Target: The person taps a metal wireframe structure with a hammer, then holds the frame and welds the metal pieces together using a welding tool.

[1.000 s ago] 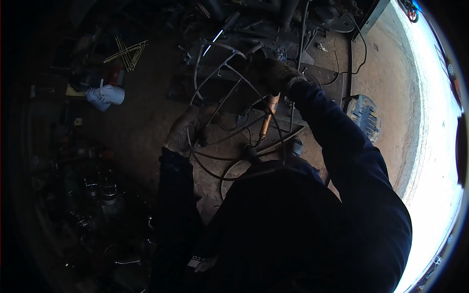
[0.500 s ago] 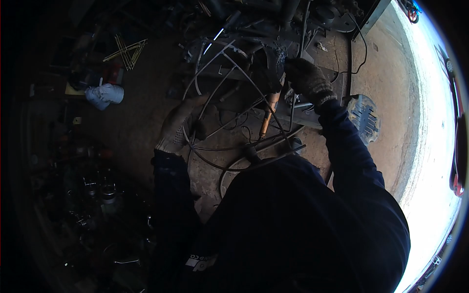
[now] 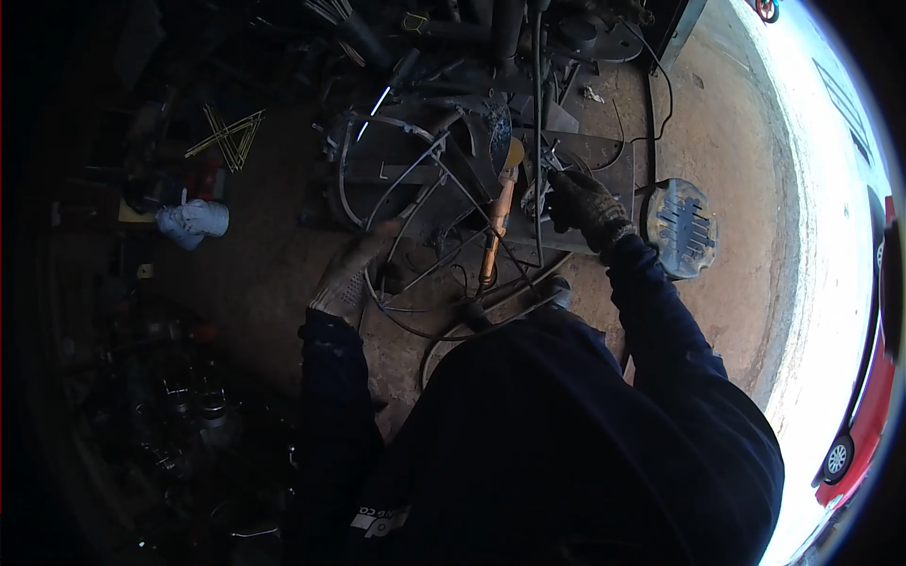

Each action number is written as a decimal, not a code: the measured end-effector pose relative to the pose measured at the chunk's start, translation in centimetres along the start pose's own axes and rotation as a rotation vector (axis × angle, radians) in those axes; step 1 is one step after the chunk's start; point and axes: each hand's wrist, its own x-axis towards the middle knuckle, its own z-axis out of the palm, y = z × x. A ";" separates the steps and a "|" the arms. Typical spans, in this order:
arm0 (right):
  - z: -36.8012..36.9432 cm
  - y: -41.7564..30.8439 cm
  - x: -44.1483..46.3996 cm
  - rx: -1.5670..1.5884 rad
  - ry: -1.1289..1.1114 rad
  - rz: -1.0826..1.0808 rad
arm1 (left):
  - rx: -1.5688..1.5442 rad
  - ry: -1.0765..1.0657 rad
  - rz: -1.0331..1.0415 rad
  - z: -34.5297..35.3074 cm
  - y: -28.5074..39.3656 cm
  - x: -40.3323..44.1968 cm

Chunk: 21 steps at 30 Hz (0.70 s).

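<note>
Open frame of curved, dark metal bars [image 3: 440,144], mainly left of an orange-bodied angle grinder [image 3: 498,222] fitted with a yellow disc [image 3: 514,154]; one bar crosses before the grinder's body. The left hand [image 3: 351,272], in a grey knitted glove, grips the frame to the grinder's left. The right hand [image 3: 590,205], similarly gloved, lies just right of the grinder with fingers curled; whether it grips anything cannot be told. Farther right stands a grey, slotted, rounded plate [image 3: 681,229]. Well left of the grinder: a pale blue-white cloth bundle [image 3: 193,223] and crossed, thin yellow rods [image 3: 231,138].
</note>
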 end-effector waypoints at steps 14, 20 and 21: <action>-2.8 -21.7 16.0 -0.054 0.080 -0.709 | -0.059 0.323 0.015 7.4 -1.1 -3.8; 0.3 -25.3 12.7 -0.251 0.183 -0.809 | -0.121 0.324 0.028 7.1 -2.8 -4.8; 0.5 -25.9 12.1 -0.278 0.211 -0.833 | -0.107 0.321 -0.032 6.9 -2.7 -5.0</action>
